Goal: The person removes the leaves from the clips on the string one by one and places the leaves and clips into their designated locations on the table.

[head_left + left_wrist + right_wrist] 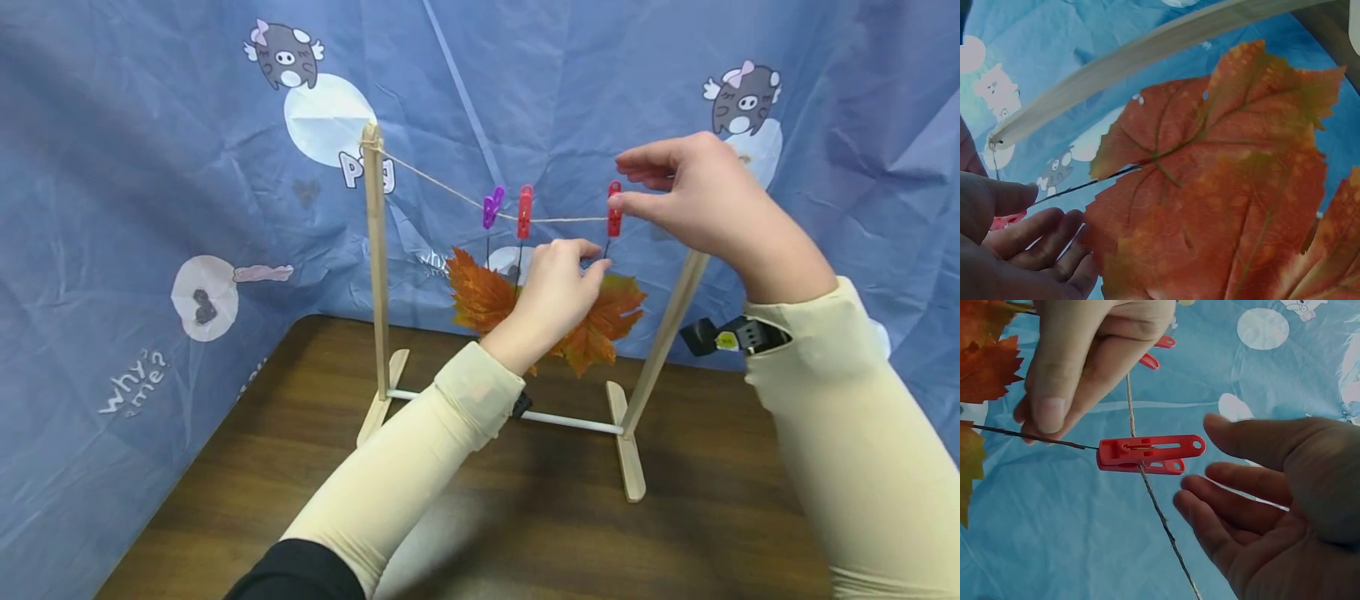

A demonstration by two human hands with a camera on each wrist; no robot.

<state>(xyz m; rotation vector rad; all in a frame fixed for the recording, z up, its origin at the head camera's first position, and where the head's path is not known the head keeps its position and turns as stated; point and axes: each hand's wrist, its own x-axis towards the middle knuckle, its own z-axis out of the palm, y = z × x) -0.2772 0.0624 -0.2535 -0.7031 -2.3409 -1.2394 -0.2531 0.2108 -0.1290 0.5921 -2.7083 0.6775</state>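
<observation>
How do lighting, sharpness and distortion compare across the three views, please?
Head view: evenly lit and sharp, a soft shadow under the left forearm on the table. Left wrist view: dim, bluish; the leaf fills the frame, the wooden post bows from lens distortion. Right wrist view: dark, the red clothespin crisp, the right hand underexposed.
</observation>
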